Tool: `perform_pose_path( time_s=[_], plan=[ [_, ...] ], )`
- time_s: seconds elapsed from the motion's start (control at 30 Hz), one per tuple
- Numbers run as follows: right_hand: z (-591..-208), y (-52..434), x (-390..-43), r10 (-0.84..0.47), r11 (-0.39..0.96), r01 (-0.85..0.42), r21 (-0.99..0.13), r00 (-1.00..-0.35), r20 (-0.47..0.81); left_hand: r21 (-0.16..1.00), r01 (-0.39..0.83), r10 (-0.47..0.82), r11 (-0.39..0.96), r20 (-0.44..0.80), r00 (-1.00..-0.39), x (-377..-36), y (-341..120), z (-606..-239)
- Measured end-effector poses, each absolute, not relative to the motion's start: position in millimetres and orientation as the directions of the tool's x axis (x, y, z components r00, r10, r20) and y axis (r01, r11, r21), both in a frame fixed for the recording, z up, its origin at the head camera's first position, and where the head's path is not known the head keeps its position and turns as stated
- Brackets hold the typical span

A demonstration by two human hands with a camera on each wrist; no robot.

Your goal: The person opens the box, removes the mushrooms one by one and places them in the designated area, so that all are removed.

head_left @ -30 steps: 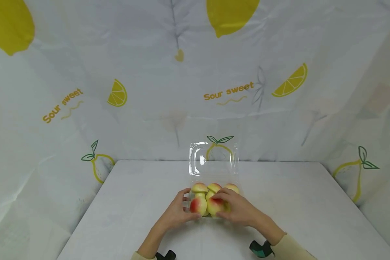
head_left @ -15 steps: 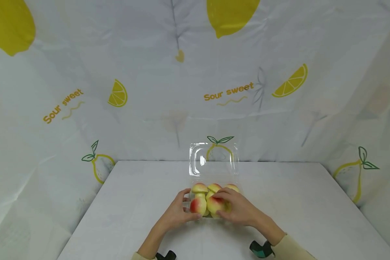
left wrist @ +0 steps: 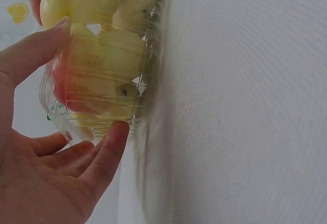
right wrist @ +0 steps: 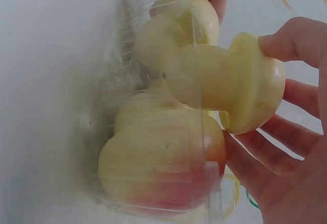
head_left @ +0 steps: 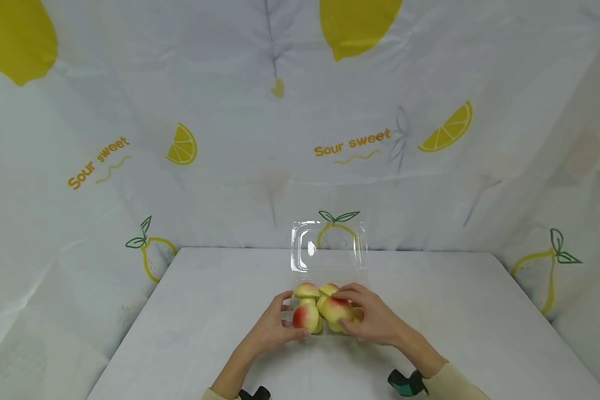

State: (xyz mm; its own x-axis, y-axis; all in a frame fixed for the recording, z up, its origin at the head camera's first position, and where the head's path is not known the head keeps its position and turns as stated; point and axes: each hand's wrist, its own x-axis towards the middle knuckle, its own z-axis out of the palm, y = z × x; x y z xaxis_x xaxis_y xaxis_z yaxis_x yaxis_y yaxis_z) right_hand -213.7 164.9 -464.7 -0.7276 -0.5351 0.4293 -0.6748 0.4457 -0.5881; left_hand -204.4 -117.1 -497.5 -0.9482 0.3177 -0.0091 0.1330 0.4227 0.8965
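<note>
Mushroom (head_left: 337, 310), smooth, yellow, blushed red, round-capped and thick-stemmed, is at the head view's lower centre, gripped in my right hand (head_left: 372, 316); my left hand (head_left: 271, 326) grips the clear, ridged plastic box (left wrist: 53, 109).

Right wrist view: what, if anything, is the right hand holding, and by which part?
A mushroom; the right hand grips it by the cap, leaving the stem free.

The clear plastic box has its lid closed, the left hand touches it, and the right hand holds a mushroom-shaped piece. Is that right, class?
No, the lid is not closed: the head view shows it open behind the clear plastic box. The left hand does touch the box, and the right hand does hold a mushroom-shaped piece.
</note>
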Motion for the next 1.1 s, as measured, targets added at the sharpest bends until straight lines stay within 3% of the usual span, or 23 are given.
perform_pose_path(
  time_s=[0.37,0.73,1.1],
  plan=[
    [-460.0,176.1,-212.3,-0.513,0.378,-0.647,-0.663,-0.742,0.432,0.899,0.136,0.316,0.417,-0.004,-0.949,-203.6,-117.2,-498.0],
    [-459.4,183.9,-210.2,-0.461,0.348,-0.545,-0.763,-0.808,0.367,0.903,0.14,0.322,0.407,0.001,-0.947,-204.1,-118.1,-498.9],
    [-455.5,193.3,-209.2,-0.435,0.377,-0.601,-0.705,-0.787,0.438,0.909,0.123,0.322,0.399,-0.013,-0.947,-202.6,-117.7,-497.1]
  ],
)
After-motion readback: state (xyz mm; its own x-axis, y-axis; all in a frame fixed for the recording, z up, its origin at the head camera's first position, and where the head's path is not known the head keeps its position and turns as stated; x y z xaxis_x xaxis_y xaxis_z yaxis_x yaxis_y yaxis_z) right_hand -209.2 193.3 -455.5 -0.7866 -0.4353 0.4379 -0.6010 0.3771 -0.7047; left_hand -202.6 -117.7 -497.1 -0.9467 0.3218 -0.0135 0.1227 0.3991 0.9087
